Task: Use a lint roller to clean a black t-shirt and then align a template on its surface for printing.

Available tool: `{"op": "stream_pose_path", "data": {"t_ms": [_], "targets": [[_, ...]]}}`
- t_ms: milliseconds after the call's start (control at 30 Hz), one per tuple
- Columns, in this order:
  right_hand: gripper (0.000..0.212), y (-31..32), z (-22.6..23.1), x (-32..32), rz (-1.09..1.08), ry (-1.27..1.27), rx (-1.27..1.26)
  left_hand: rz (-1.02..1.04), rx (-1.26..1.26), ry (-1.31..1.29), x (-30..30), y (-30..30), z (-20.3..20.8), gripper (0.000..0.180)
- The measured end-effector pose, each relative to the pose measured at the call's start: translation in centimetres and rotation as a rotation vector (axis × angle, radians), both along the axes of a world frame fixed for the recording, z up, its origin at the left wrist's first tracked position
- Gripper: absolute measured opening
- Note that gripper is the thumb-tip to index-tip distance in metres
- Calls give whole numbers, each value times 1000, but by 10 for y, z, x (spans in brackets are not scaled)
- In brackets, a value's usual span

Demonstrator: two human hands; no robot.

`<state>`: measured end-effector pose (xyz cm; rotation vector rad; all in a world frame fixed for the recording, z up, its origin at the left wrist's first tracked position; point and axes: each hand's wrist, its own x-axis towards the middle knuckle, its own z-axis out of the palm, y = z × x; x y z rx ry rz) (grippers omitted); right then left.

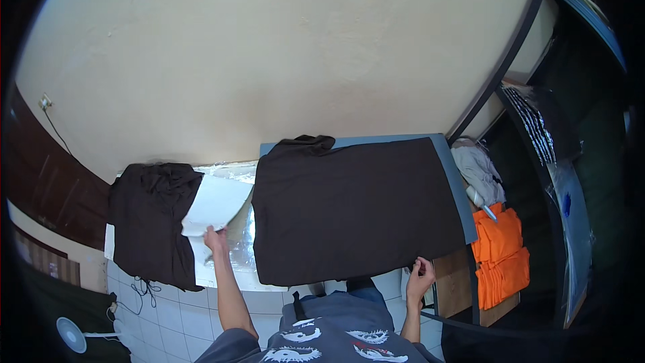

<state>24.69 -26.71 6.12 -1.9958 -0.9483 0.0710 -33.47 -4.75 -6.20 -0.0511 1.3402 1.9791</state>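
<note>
A dark brown cloth, seemingly a garment (pixel 356 208), lies spread over a blue-grey board, with a bunched part at its far left edge. My left hand (pixel 216 240) is closed on the near edge of a white sheet (pixel 218 203), which is bent and tilted up to the left of the cloth. At the cloth's near right edge, my right hand (pixel 420 281) has its fingers curled together in a pinch on the hem. A second dark brown garment (pixel 153 222) lies rumpled at the far left, beside the white sheet.
The blue-grey board (pixel 459 191) shows past the cloth's right edge. Shiny plastic-covered surface (pixel 243 249) lies under the sheet. Folded orange cloths (pixel 500 255), a spray bottle (pixel 481 202) and a grey cloth (pixel 478 168) are at right. A dark metal post (pixel 507 60) rises behind them. A white fan (pixel 72 335) stands lower left.
</note>
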Motion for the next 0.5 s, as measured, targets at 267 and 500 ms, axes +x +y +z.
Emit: {"op": "stream_pose_path", "data": {"t_ms": [267,500], "targets": [[15,17,22,-1,77,273,45,78,98,1247,63,40,192,31],[18,56,58,-15,358,465,58,53,86,1838,217,-10,345,24]]}}
